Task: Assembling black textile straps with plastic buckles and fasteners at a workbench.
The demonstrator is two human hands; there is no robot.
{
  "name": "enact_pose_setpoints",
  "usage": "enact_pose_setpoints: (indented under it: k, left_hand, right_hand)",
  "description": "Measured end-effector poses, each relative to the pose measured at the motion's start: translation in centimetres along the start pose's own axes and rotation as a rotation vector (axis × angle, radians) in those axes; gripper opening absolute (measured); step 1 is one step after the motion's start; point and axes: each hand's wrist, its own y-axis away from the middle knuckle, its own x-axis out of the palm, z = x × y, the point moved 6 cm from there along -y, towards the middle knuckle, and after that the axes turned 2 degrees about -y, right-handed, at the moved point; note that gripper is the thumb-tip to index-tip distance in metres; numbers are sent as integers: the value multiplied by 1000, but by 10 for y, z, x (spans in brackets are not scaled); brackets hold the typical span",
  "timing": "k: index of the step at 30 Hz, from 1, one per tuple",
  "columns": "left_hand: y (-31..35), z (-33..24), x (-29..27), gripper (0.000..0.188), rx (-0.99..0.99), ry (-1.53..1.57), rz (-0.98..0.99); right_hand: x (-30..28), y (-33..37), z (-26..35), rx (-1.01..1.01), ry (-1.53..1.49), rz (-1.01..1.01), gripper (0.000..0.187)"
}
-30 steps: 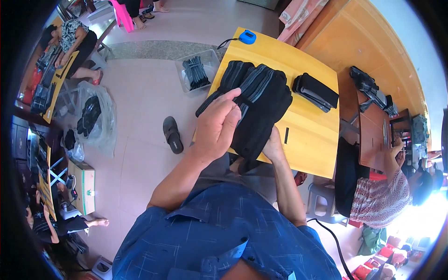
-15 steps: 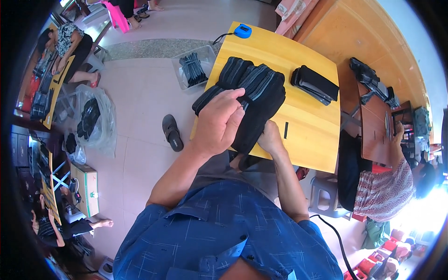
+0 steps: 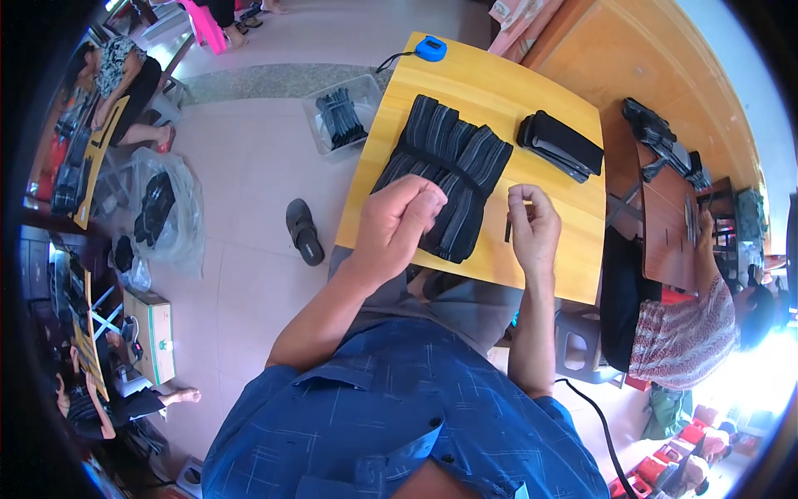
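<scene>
On the yellow table [image 3: 490, 91] lies a bundle of black and grey striped knit pieces [image 3: 449, 125] that look like socks, with a dark band [image 3: 432, 165] across its middle. My left hand [image 3: 399, 223] is closed over the bundle's near left corner, thumb pressed to the curled fingers. Whether it touches the cloth, or holds anything, is hidden. Just right of the bundle, my right hand [image 3: 536, 233] is raised with fingertips and thumb drawn together. Anything in that pinch is too small to make out. A folded black and grey stack [image 3: 561, 145] lies farther right.
A blue tape measure [image 3: 431, 49] sits at the table's far left corner. Beside the table, a clear bin [image 3: 319, 131] holds a tied dark bundle [image 3: 341, 116]. A slipper [image 3: 304, 231] lies on the floor. Another person sits at a brown table [image 3: 665, 241] to the right.
The bundle has turned and now lies flat, its striped side up and the band showing across it. My right hand has come off its near end and risen to the right; the left stays close by.
</scene>
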Motion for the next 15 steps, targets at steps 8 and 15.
enact_pose_setpoints:
  k: [8, 15]
  left_hand:
    - [14, -8, -53, 19, -189, 4, -54]
    - [-11, 17, -67, 13, -120, -245, -153]
  right_hand:
    - [37, -13, 74, -427, 89, 55, 10]
    - [49, -15, 66, -401, 187, 109, 14]
